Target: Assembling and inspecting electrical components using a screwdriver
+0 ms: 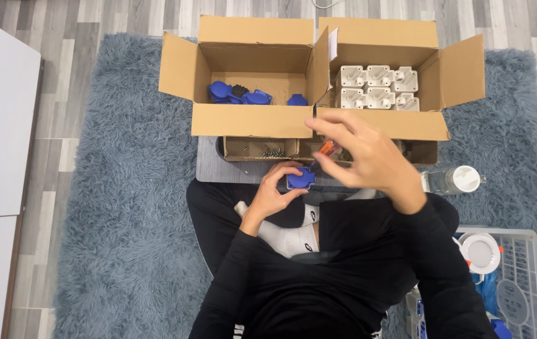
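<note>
My left hand (273, 191) grips a small blue plastic socket part (300, 179) just above my lap. My right hand (365, 157) holds a screwdriver with an orange handle (325, 149), its tip pointing down toward the blue part. Both hands are over the front edge of a grey board (209, 166), just in front of two open cardboard boxes. The screwdriver's shaft is mostly hidden by my fingers.
The left box (249, 119) holds several blue parts (240, 94); the right box (381, 122) holds several white housings (378, 86). A shallow carton with loose screws (271, 151) sits behind my hands. A clear bottle (451, 179) lies at right, a grey basket (522, 276) at bottom right, on a shaggy rug (124, 207).
</note>
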